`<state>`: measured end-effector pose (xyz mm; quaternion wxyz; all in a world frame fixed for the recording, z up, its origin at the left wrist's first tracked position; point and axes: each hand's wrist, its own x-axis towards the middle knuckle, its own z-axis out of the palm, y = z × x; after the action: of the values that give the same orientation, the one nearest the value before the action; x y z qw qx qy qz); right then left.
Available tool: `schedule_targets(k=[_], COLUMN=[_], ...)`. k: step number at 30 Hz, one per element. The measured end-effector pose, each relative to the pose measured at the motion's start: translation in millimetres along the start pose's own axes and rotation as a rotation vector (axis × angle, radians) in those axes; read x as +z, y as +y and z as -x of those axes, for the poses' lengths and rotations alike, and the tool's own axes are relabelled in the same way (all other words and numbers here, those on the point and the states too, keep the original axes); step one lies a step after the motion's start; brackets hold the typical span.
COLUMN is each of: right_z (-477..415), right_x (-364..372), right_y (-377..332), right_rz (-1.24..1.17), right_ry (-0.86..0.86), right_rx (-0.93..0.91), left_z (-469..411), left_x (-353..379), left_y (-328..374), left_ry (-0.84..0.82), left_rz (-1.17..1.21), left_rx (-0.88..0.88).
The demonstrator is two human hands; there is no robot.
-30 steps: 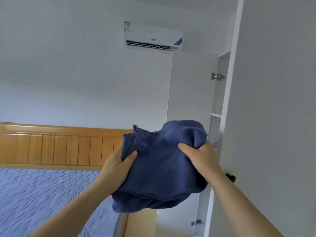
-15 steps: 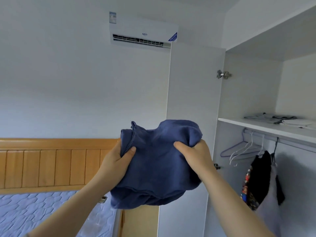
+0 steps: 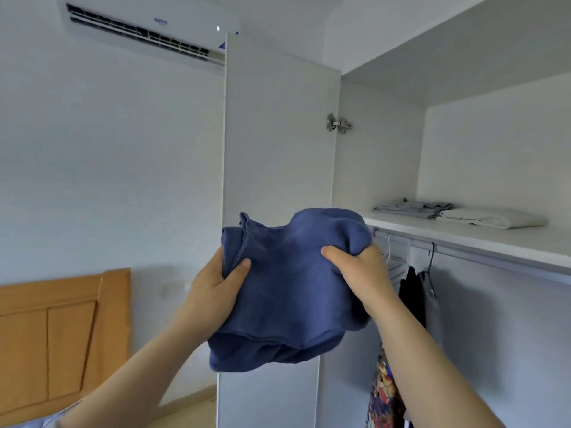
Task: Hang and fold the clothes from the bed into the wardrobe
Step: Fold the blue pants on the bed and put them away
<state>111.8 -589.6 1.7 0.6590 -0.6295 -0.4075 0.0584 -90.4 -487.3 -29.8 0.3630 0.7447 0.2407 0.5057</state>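
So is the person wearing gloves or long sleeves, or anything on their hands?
No gloves. The left hand and right hand are bare, with no ring showing. The left arm and right arm show no sleeve, watch or bracelet as far as the picture reaches.

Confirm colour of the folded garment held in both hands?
Solid dark blue, no pattern: the folded garment, clearest in the head view.

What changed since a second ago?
The person turned right with the blue cloth, so the shelf and hanging clothes came into view and the headboard slid left. Nothing was let go: the left hand and right hand still grip it as before.
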Motion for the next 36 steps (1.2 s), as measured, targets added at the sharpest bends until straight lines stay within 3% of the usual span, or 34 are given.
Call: schedule_targets(k=[11,23,29,36], right_z=[-92,-129,-161,-263], right_x=[-91,-158,-163,-179], right_y=[45,53,42,35], right_rz=[0.236,0.525,0.597,0.634], right_ry=[0.318,0.634,0.664,0.575], right_rx=[-0.023,-0.003,-0.007,-0.063], left_z=[-123,-210,-253,-338], left_x=[145,293,330,363], left_y=[-27,-31,-30,-20], left_ry=[-0.284,-0.621,-0.689,-0.588], left_rz=[0.185,0.496,0.576,0.637], left_rx=[0.097,0.227,0.293,0.332])
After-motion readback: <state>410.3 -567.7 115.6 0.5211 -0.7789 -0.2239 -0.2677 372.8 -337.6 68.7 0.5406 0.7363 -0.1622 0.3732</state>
